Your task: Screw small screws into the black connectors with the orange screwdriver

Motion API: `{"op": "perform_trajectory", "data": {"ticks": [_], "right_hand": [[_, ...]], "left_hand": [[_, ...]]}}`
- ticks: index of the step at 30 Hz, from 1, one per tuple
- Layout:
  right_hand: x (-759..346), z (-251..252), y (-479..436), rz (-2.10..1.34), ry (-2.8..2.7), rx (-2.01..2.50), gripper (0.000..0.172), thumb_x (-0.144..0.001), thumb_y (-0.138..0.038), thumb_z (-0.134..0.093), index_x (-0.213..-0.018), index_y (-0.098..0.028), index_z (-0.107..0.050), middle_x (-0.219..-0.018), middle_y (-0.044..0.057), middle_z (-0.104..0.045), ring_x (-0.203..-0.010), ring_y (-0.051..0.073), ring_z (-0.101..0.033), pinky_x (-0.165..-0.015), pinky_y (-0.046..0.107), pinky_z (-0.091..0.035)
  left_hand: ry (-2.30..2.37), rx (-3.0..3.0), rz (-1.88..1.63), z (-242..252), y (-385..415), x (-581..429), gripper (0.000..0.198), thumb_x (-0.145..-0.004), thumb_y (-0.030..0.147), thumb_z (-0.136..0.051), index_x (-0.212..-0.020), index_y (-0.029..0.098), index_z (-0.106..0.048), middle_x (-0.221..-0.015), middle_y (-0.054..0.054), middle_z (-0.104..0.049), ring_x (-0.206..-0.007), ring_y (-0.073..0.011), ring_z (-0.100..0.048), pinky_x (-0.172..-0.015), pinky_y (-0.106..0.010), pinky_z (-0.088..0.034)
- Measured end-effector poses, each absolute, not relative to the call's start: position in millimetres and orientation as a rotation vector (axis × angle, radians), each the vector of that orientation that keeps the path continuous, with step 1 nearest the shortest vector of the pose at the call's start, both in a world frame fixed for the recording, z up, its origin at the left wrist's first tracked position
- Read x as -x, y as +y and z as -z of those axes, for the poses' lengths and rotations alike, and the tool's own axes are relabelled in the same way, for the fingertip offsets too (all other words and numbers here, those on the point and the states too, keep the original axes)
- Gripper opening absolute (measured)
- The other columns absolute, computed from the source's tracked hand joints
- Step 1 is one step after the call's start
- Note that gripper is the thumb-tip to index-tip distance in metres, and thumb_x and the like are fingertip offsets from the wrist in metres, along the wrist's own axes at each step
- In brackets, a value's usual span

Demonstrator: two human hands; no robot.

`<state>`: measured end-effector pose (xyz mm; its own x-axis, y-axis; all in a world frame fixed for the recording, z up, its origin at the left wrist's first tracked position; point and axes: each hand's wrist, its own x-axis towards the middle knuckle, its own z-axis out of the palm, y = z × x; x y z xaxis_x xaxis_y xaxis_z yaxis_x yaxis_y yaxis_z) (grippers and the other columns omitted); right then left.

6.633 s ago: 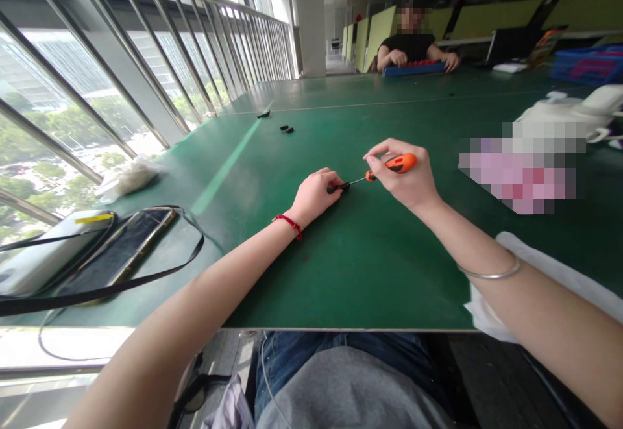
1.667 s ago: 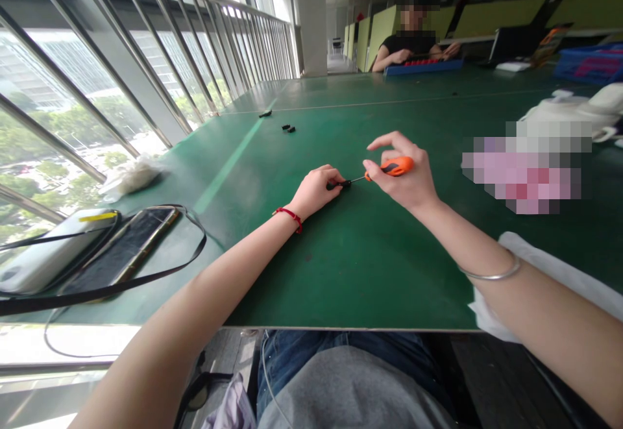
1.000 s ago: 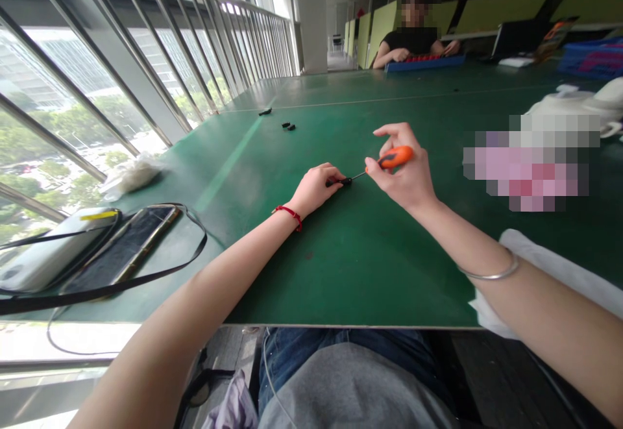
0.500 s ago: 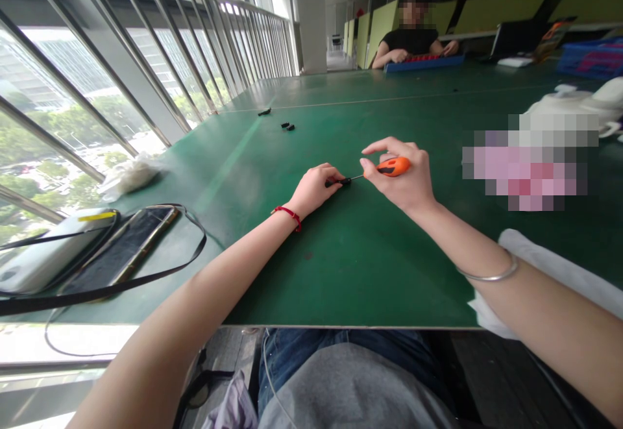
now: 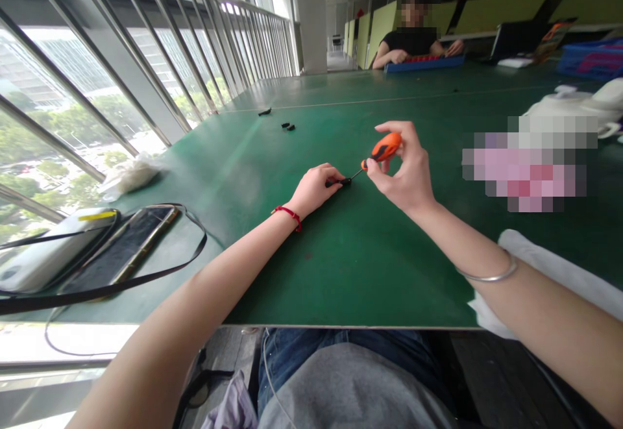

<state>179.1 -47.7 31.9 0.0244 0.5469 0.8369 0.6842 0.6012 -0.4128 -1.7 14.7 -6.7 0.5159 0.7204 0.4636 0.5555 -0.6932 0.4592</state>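
My left hand (image 5: 317,187) rests on the green table and pinches a small black part (image 5: 346,182), whose right end sticks out past the fingertips. In my right hand (image 5: 407,172) is an orange and black screwdriver (image 5: 387,147), gripped by thumb and fingers with the index finger stretched over the handle. The handle tilts up to the right. The screwdriver's thin metal shaft runs down left to the black part's exposed end; whether its tip sits in a screw is too small to tell.
Several small black pieces (image 5: 287,126) lie farther back on the green table (image 5: 311,273). A phone (image 5: 121,247), a white device (image 5: 53,247) and a black strap lie at left. White cloth (image 5: 549,280) is under my right forearm. Across the table sits a person (image 5: 413,43) with a blue tray (image 5: 423,63).
The screwdriver has gone from nearly level to a steeper tilt, its handle raised. My right hand's fingers have shifted up around it. My left hand and the black part stay in place.
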Motion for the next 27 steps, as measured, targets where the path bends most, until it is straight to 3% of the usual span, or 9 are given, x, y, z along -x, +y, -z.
{"op": "perform_trajectory", "data": {"ticks": [5,7,10,14,16,18,21,25,27], "right_hand": [[-179.0,-32.1,-47.7,0.161,-1.671,1.121,0.012,-0.075,-0.036,-0.059,-0.074,-0.023,-0.059,-0.056,-0.003,-0.055,-0.059,0.017,-0.056,-0.072,0.034,-0.045],[-179.4,-32.3,-47.9,0.185,-1.676,1.096,0.012,-0.075,-0.031,-0.058,-0.084,-0.023,-0.060,-0.066,-0.001,-0.060,-0.063,0.017,-0.057,-0.073,0.035,-0.045],[-180.7,-32.3,-47.3,0.170,-1.670,1.042,0.035,-0.073,-0.029,-0.059,-0.107,-0.024,-0.054,-0.074,-0.001,-0.062,-0.061,0.017,-0.057,-0.073,0.036,-0.046],[-181.5,-33.1,-46.8,0.100,-1.677,1.077,0.013,-0.076,-0.035,-0.059,-0.081,-0.024,-0.059,-0.059,-0.003,-0.058,-0.058,0.016,-0.057,-0.069,0.034,-0.046],[-181.2,-33.6,-47.5,0.111,-1.671,1.081,0.011,-0.076,-0.033,-0.057,-0.072,-0.023,-0.059,-0.060,-0.001,-0.060,-0.060,0.017,-0.059,-0.070,0.034,-0.046],[-180.8,-33.7,-48.2,0.129,-1.650,1.056,0.011,-0.074,-0.029,-0.058,-0.083,-0.023,-0.061,-0.069,-0.001,-0.064,-0.062,0.017,-0.059,-0.072,0.035,-0.047],[-180.3,-33.5,-48.3,0.106,-1.624,1.034,0.034,-0.070,-0.030,-0.061,-0.103,-0.024,-0.057,-0.071,-0.002,-0.063,-0.057,0.016,-0.056,-0.071,0.035,-0.047],[-179.2,-33.4,-48.0,0.091,-1.665,1.077,0.013,-0.074,-0.036,-0.060,-0.079,-0.024,-0.059,-0.053,-0.004,-0.054,-0.053,0.015,-0.054,-0.068,0.034,-0.046],[-178.9,-33.3,-48.1,0.129,-1.667,1.086,0.011,-0.075,-0.034,-0.058,-0.074,-0.023,-0.059,-0.055,-0.003,-0.055,-0.056,0.016,-0.056,-0.070,0.034,-0.045]], "left_hand": [[1.084,-2.510,-0.934,6.6,14.7,1.9,0.014,-0.077,0.014,-0.060,-0.087,0.016,-0.070,-0.090,-0.003,-0.064,-0.077,-0.0135,-0.062,-0.076,-0.027,-0.053],[1.086,-2.512,-0.933,6.5,14.7,1.9,0.014,-0.077,0.014,-0.060,-0.087,0.016,-0.070,-0.090,-0.003,-0.064,-0.077,-0.0136,-0.062,-0.076,-0.027,-0.053],[1.087,-2.509,-0.935,6.3,14.5,1.9,0.014,-0.077,0.014,-0.060,-0.087,0.016,-0.070,-0.090,-0.003,-0.064,-0.077,-0.0137,-0.062,-0.076,-0.027,-0.053],[1.106,-2.513,-0.922,6.1,14.2,2.0,0.014,-0.077,0.015,-0.060,-0.087,0.017,-0.070,-0.091,-0.003,-0.064,-0.078,-0.0139,-0.062,-0.076,-0.027,-0.053],[1.111,-2.516,-0.918,6.1,14.2,2.0,0.014,-0.078,0.015,-0.060,-0.087,0.017,-0.070,-0.091,-0.003,-0.064,-0.078,-0.0139,-0.062,-0.076,-0.027,-0.053],[1.108,-2.518,-0.919,6.1,14.3,2.0,0.014,-0.078,0.015,-0.060,-0.088,0.017,-0.070,-0.091,-0.004,-0.064,-0.077,-0.0138,-0.062,-0.076,-0.027,-0.053],[1.101,-2.517,-0.921,5.9,14.3,2.0,0.015,-0.078,0.015,-0.060,-0.088,0.016,-0.070,-0.091,-0.004,-0.064,-0.077,-0.0137,-0.062,-0.076,-0.027,-0.053],[1.105,-2.521,-0.915,5.9,14.1,2.0,0.014,-0.078,0.015,-0.060,-0.088,0.017,-0.070,-0.091,-0.003,-0.064,-0.078,-0.0136,-0.062,-0.077,-0.027,-0.053],[1.104,-2.520,-0.918,6.1,14.1,1.9,0.014,-0.078,0.015,-0.060,-0.088,0.017,-0.070,-0.091,-0.003,-0.064,-0.078,-0.0135,-0.062,-0.077,-0.027,-0.053]]}}
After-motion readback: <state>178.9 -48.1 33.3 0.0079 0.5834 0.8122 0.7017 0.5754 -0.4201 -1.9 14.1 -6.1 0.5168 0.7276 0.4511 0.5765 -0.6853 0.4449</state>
